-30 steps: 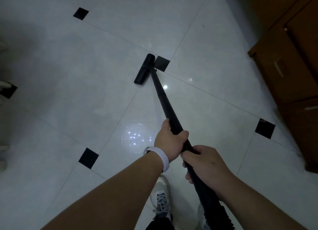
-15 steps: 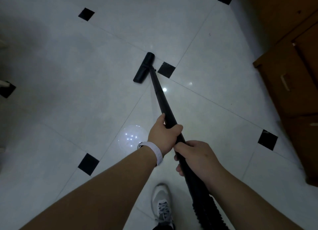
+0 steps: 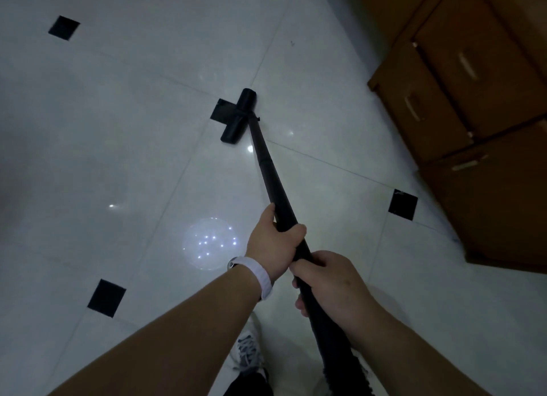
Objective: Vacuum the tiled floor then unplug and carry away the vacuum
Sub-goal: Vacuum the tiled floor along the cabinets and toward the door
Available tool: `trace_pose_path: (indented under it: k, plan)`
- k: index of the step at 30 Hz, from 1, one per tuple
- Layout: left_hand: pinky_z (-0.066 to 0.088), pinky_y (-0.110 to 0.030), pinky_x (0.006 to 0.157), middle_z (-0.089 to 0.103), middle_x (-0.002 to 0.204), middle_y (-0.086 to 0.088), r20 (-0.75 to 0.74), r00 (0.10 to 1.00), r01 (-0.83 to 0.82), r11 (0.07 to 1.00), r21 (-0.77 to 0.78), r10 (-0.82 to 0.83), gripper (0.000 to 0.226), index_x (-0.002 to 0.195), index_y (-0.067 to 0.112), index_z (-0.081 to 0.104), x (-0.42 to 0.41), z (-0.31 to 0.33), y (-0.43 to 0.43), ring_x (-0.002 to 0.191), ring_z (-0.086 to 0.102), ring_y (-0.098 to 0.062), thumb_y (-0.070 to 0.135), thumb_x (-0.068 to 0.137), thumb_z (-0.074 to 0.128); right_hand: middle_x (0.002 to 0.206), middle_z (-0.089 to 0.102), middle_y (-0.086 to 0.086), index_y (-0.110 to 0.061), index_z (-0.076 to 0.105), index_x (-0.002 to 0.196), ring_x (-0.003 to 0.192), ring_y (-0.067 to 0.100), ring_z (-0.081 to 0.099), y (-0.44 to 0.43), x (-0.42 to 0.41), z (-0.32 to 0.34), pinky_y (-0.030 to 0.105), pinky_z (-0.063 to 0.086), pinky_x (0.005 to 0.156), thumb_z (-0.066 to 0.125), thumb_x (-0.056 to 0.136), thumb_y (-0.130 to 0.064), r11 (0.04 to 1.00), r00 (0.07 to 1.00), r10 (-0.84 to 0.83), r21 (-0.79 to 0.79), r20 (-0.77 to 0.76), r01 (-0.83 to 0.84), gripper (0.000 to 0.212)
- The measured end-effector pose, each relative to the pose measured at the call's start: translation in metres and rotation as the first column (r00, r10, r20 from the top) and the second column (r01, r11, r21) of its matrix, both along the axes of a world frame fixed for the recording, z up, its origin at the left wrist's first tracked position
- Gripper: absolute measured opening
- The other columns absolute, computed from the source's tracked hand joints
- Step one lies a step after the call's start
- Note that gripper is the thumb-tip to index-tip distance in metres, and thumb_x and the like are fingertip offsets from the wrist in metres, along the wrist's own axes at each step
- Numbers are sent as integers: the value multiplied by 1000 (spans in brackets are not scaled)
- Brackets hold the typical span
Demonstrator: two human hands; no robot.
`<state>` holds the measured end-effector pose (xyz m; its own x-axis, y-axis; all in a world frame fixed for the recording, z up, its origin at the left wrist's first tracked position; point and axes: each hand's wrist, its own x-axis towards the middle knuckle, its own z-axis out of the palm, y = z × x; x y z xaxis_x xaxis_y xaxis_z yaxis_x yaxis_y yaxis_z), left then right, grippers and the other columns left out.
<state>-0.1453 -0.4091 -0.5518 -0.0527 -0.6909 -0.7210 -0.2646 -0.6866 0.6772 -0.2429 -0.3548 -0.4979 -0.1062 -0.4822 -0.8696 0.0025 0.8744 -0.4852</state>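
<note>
A black vacuum wand [image 3: 270,175] runs from my hands down to its black floor head [image 3: 239,116], which rests on the white tiled floor [image 3: 124,135] and partly covers a small black inset tile. My left hand [image 3: 273,241], with a white wristband, grips the wand higher up. Just behind it, my right hand [image 3: 330,280] is closed on the wand where the ribbed hose [image 3: 340,357] begins. The vacuum body and plug are out of view.
A brown wooden cabinet [image 3: 461,105] with drawers and handles stands along the right side. Black inset tiles [image 3: 402,203] mark the tile corners. My white sneaker [image 3: 248,352] shows at the bottom, and a round light reflection [image 3: 210,243] lies on the floor.
The floor head has swung to the right, from left of the black inset tile to on top of it. The view has shifted toward the cabinet. Both hands keep their grip.
</note>
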Motion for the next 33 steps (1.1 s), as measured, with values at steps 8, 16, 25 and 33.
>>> trace_pose_path:
  k: [8, 16, 25, 33]
  plan:
    - [53, -16, 68, 63, 99, 7, -49, 992, 116, 993, 29, -115, 64, 146, 27, 35, -100, 13, 50, 86, 65, -8, 24, 89, 64, 63, 61, 14, 10, 59, 90, 44, 21, 63, 57, -92, 13, 30, 49, 48, 62, 85, -15, 1000, 993, 0, 15, -115, 2, 26]
    - [56, -28, 81, 61, 97, 10, -58, 971, 234, 970, 67, -231, 69, 149, 26, 30, -185, 26, 99, 90, 66, -12, 21, 89, 63, 42, 51, -1, -6, 54, 72, 36, 14, 56, 116, -172, 24, 18, 37, 39, 63, 84, -16, 999, 986, -45, 12, -161, 47, 18]
    - [55, -23, 81, 56, 103, 13, -45, 940, 341, 934, 104, -338, 72, 151, 27, 24, -255, 38, 149, 93, 63, -10, 24, 91, 63, 53, 67, 5, -10, 64, 83, 42, 13, 61, 169, -239, 32, 22, 45, 48, 64, 84, -24, 993, 987, -36, 102, -155, 52, 14]
    - [53, -18, 73, 59, 91, 13, -43, 936, 351, 933, 85, -348, 40, 113, 42, 40, -293, 43, 144, 83, 63, -6, 17, 90, 62, 47, 52, 0, -12, 48, 62, 48, 20, 59, 169, -274, 33, 29, 42, 52, 65, 80, -22, 996, 981, -87, 14, -173, 91, 27]
